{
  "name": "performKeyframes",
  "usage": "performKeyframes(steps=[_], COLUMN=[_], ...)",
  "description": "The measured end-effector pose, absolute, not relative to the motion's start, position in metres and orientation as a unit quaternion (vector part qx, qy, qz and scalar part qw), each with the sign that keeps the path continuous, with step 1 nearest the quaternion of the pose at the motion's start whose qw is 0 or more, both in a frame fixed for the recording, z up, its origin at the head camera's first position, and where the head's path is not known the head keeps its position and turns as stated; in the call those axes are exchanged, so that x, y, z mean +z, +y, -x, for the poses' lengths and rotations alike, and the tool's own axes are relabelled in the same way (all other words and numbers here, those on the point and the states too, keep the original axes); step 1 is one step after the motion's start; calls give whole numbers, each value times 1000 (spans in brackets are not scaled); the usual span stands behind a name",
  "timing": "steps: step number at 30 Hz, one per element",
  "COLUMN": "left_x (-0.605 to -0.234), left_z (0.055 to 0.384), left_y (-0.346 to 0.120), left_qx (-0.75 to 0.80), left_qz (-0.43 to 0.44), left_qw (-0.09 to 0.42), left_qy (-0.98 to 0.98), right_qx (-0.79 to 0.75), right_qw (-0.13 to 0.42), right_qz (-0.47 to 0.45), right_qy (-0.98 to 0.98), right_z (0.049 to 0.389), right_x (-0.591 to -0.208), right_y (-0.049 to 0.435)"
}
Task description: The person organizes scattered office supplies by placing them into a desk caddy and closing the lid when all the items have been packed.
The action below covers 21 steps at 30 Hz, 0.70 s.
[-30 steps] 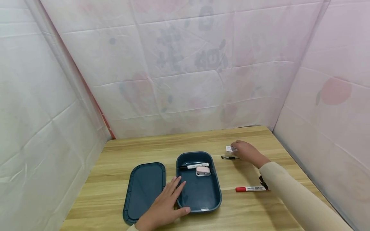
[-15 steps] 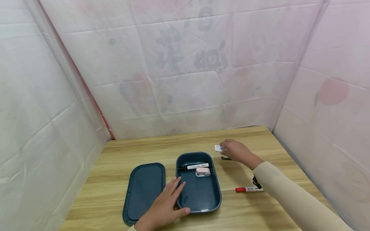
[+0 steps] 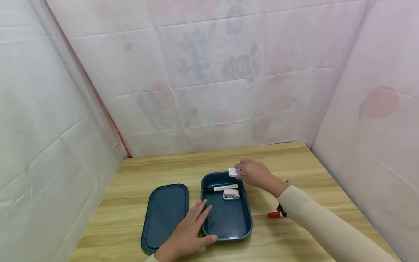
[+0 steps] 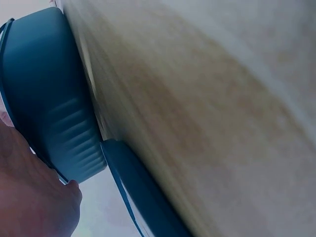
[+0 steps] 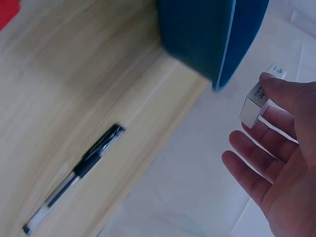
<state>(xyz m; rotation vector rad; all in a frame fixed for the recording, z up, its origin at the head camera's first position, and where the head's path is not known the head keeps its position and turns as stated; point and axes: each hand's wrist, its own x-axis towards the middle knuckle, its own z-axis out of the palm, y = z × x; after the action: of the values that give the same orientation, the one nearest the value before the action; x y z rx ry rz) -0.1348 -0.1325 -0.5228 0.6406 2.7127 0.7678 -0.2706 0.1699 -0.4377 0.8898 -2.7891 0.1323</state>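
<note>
My right hand (image 3: 256, 174) pinches a small white printed box (image 3: 233, 172) between thumb and fingers, over the far right corner of a dark blue container (image 3: 226, 220). In the right wrist view, black lettering shows on the small white box (image 5: 256, 101), and the other fingers are loosely bent. My left hand (image 3: 186, 234) rests on the container's near left rim, fingers spread and straight. Inside the container lie a black-capped white marker (image 3: 226, 187) and a small pink-and-white device (image 3: 231, 194), perhaps a mini stapler.
The dark blue lid (image 3: 167, 218) lies flat left of the container, partly behind the left hand. A red-capped marker (image 3: 274, 214) is partly hidden by the right arm. A black gel pen (image 5: 79, 170) lies right of the container. Fabric walls enclose the wooden table (image 3: 157, 167).
My right hand has carried the small white box leftward, from above the table beside the pen to the container's far rim. The left hand stays on the container.
</note>
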Motion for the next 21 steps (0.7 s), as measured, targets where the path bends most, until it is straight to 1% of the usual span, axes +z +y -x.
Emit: performKeyframes(steps=[13,21], left_x=[-523,-521], left_z=[133,132], left_y=[-133,-131], left_qx=[261,265], left_qz=[-220,-228], left_qw=[121,123], left_qy=[932,929], right_qx=[39,30], right_qw=[133,129], right_qz=[-355,-376], right_qy=[-925,-917], right_z=[255,248], right_x=[-445,-458], right_y=[129,112])
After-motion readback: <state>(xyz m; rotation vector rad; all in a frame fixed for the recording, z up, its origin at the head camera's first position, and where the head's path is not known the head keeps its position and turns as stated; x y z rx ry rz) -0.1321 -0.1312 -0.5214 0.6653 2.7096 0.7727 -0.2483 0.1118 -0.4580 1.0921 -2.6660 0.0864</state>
